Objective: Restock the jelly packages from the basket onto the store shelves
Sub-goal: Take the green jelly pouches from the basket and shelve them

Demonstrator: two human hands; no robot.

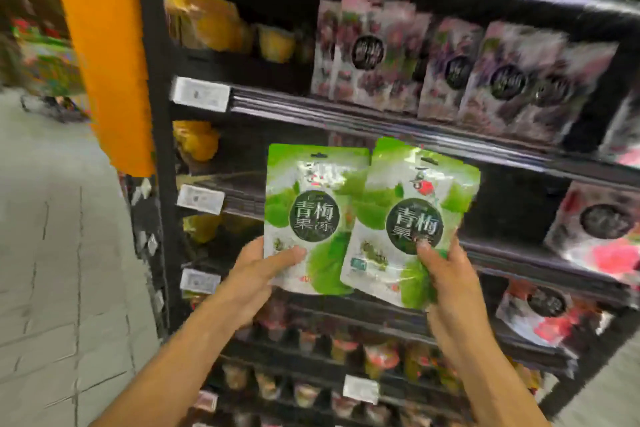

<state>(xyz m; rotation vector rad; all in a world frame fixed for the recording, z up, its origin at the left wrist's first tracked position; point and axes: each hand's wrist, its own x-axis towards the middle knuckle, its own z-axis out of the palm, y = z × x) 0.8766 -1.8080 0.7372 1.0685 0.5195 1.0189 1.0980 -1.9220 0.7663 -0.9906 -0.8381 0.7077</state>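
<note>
In front of the rack (346,118), nearest the camera, two green jelly packs are held up side by side. The left pack (304,191) is gripped at its lower corner by the left hand (258,279), with the thumb on its face. The right pack (415,191) is pinched low down in the same way by the right hand (450,291). The left pack's edge is slightly overlapped by the right one. The basket is not seen.

Behind the packs, a dark gap (512,204) on the rack's middle shelf is judged the likely destination. Pink packs (602,229) are leaned at the right of that gap. One shelf higher, purple packs (502,80) are stood in a row, and yellow cups (214,28) are kept at the rack's left end. Left of the rack, an orange pillar (104,62) is seen.

Each pack is held only by a low corner, so a pack could flop over or be lost from the pinch as it is pushed in. If both are entered together, the shelf lip above could be caught or the pink packs knocked down. The depth of the gap cannot be told through the blur, so a pack could be left too near the edge.
</note>
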